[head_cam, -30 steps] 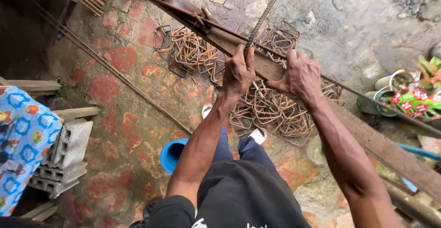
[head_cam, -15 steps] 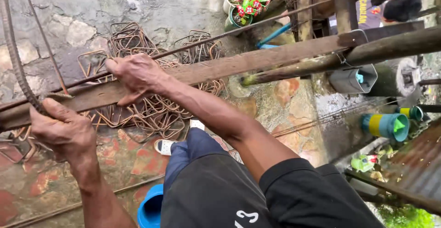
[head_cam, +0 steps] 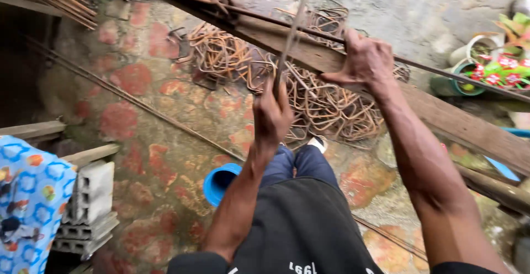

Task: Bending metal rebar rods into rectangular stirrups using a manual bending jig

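My left hand point(head_cam: 272, 114) is closed around a thin ribbed steel rod point(head_cam: 292, 28) that runs up and away from me. My right hand point(head_cam: 361, 61) rests on a long wooden plank point(head_cam: 458, 122) that crosses the view diagonally, with its fingers curled over a thin rusty rod point(head_cam: 452, 75) lying along the plank. Below both hands lies a heap of rusty bent wire stirrups point(head_cam: 326, 103) on the stone floor. My legs in blue trousers point(head_cam: 301, 166) and a white shoe point(head_cam: 316, 142) show beneath.
A blue pipe opening point(head_cam: 220, 181) stands by my left leg. Grey concrete blocks point(head_cam: 88, 208) and a blue patterned cloth point(head_cam: 27, 202) sit at lower left. A long rod point(head_cam: 138, 105) lies across the red-patched floor. Potted plants point(head_cam: 491, 64) stand at right.
The view has swung back to the left. My left hand now grips the ribbed rod higher in front of me, and my right hand sits further right on the plank.
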